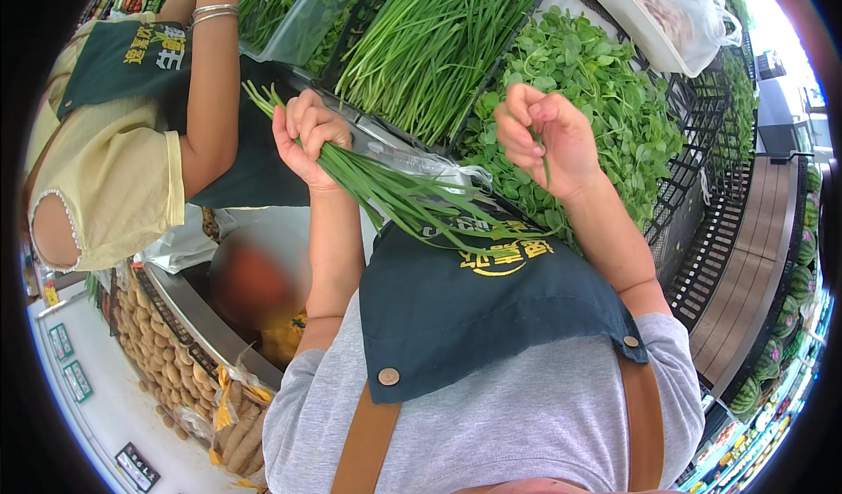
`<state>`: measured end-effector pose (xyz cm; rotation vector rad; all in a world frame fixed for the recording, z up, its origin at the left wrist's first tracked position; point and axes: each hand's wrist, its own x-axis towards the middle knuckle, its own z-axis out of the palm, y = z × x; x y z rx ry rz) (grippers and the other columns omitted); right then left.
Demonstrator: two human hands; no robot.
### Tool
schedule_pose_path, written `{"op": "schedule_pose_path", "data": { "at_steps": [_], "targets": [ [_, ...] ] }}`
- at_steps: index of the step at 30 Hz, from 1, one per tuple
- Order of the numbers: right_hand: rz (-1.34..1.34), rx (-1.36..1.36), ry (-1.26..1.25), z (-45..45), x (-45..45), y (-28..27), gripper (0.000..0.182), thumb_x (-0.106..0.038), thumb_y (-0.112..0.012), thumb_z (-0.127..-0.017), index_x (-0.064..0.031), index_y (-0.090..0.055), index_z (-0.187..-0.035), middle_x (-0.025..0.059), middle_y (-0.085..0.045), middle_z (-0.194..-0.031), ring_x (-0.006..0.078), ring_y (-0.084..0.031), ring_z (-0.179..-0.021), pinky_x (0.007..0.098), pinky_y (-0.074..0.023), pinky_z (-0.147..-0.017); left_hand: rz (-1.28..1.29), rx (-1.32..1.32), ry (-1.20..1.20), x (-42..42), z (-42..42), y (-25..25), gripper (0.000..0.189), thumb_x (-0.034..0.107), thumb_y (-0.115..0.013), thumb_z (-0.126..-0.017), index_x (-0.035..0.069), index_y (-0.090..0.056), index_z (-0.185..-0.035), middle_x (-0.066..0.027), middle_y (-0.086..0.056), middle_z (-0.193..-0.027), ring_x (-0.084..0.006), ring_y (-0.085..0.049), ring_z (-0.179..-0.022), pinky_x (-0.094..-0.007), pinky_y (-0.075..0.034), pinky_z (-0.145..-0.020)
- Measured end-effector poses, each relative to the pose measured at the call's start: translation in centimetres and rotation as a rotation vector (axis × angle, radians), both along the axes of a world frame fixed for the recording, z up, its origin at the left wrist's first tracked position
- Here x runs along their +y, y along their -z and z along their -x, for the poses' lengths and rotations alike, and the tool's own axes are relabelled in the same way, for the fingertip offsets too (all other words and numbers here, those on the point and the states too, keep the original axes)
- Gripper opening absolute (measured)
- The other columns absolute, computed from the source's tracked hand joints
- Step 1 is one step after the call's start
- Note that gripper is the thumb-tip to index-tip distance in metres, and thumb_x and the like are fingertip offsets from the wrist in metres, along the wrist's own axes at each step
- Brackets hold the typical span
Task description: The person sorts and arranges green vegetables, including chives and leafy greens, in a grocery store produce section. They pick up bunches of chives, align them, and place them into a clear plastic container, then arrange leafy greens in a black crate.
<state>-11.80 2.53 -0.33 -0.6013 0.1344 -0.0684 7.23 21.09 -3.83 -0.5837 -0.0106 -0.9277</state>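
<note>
My left hand point(314, 140) is closed around a bunch of long green chives point(408, 194), pale cut ends up and leaf tips trailing right over my dark apron point(473, 316). My right hand point(549, 138), raised at the right over the leafy greens, has curled fingers with a short piece of green leaf point(545, 165) between them. Beyond both hands a black crate holds a large pile of chives point(434, 46). Loose leafy greens point(585, 86) fill the crate to its right.
A co-worker in a yellow top point(112, 165) and dark apron stands close at the left. A white tray point(658, 46) with a plastic bag lies at the upper right, near black crates point(697, 257). A clear plastic bin point(296, 20) stands at the top. Potatoes point(158, 336) are piled lower left.
</note>
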Motion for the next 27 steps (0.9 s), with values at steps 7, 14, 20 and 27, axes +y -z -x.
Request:
{"op": "schedule_pose_path", "data": {
  "at_steps": [7,14,20,27],
  "targets": [
    [0.042,0.067,-0.091,-0.6,0.6,0.0,0.011,-0.014,-0.041,-0.076,-0.0061,-0.037,-0.069,-0.0019,-0.032,-0.055,0.0050,-0.025,-0.043,0.0192,-0.0198,-0.036,-0.025,-0.046,-0.002,0.0,0.3,-0.2,0.034,0.004,-0.049,-0.083,0.010,-0.029,-0.055,0.0007,-0.032,-0.060,-0.0059,-0.028,-0.041,-0.0178,-0.024,-0.032],
    [0.242,-0.038,0.120,-7.8,-3.1,-5.2,0.011,-0.014,-0.040,-0.080,-0.0086,-0.041,-0.071,-0.0022,-0.033,-0.057,0.0058,-0.026,-0.044,0.0195,-0.0205,-0.037,-0.086,-0.032,0.042,1.1,0.2,2.6,0.035,0.015,-0.042,-0.090,0.009,-0.030,-0.057,-0.0001,-0.030,-0.062,-0.0072,-0.027,-0.042,-0.0190,-0.023,-0.034],
    [0.653,-0.120,0.227,-23.7,-6.7,-11.8,0.017,-0.022,-0.047,-0.085,-0.0051,-0.049,-0.088,0.0059,-0.050,-0.077,0.0118,-0.044,-0.063,0.0234,-0.0363,-0.048,-0.075,0.011,0.002,2.3,-0.1,3.1,0.034,0.014,-0.044,-0.089,0.009,-0.031,-0.058,-0.0002,-0.031,-0.062,-0.0075,-0.027,-0.042,-0.0187,-0.023,-0.033],
    [1.051,0.274,0.085,-30.0,-5.2,-10.0,0.058,-0.033,-0.043,-0.092,-0.0044,-0.024,-0.138,0.0242,-0.012,-0.142,0.0429,-0.033,-0.123,0.0442,-0.0432,-0.094,-0.059,0.037,-0.027,3.0,-0.7,3.0,0.036,0.014,-0.044,-0.090,0.008,-0.031,-0.057,-0.0008,-0.030,-0.061,-0.0076,-0.026,-0.042,-0.0196,-0.023,-0.033]
  ]
}}
